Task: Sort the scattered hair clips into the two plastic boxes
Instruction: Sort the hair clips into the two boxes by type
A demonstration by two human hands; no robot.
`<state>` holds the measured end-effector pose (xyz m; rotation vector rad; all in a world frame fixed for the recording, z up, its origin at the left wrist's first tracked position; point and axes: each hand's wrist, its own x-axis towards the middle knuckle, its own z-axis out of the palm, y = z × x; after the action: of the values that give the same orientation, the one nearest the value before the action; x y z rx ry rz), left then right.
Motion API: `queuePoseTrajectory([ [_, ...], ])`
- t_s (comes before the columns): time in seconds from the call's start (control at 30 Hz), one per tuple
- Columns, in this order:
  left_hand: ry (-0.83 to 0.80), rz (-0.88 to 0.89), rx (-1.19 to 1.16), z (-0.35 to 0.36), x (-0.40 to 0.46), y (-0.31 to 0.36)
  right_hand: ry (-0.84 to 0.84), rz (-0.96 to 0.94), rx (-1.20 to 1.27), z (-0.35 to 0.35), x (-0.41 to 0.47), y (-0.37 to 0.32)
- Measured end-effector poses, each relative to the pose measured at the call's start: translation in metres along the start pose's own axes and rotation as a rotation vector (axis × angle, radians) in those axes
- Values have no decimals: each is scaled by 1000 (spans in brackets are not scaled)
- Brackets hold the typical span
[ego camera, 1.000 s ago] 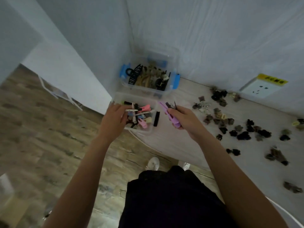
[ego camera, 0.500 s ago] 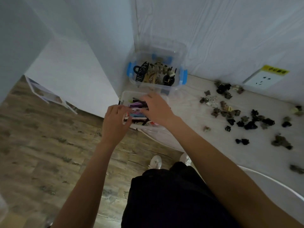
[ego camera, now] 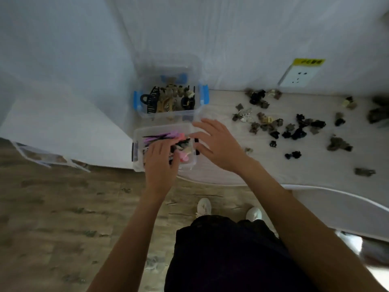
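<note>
Left hand (ego camera: 161, 163) covers near clear plastic box (ego camera: 139, 133), grip unclear; right hand (ego camera: 219, 144) spread, empty. Dark claw clips (ego camera: 294, 127) scattered right.

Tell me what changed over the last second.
The right hand carried a purple clip to the near box, released it there, and now sits open and empty at the box's right edge. The left hand stayed at the near box. The far box and scattered clips look unmoved.
</note>
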<state>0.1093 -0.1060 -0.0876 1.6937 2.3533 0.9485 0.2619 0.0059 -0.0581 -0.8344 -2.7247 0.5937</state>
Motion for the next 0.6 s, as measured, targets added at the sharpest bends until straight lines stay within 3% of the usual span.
queuePoseTrajectory([
  [0.17, -211, 342, -217, 35, 19, 71, 235, 298, 65, -39, -92, 61],
  [0.33, -443, 433, -310, 95, 26, 154, 392, 601, 74, -78, -198, 126],
  [0.47, -523, 476, -124, 164, 16, 211, 369, 735, 5, -93, -267, 182],
  [0.6, -476, 356, 111, 222, -12, 254, 159, 848, -104, -79, -318, 238],
])
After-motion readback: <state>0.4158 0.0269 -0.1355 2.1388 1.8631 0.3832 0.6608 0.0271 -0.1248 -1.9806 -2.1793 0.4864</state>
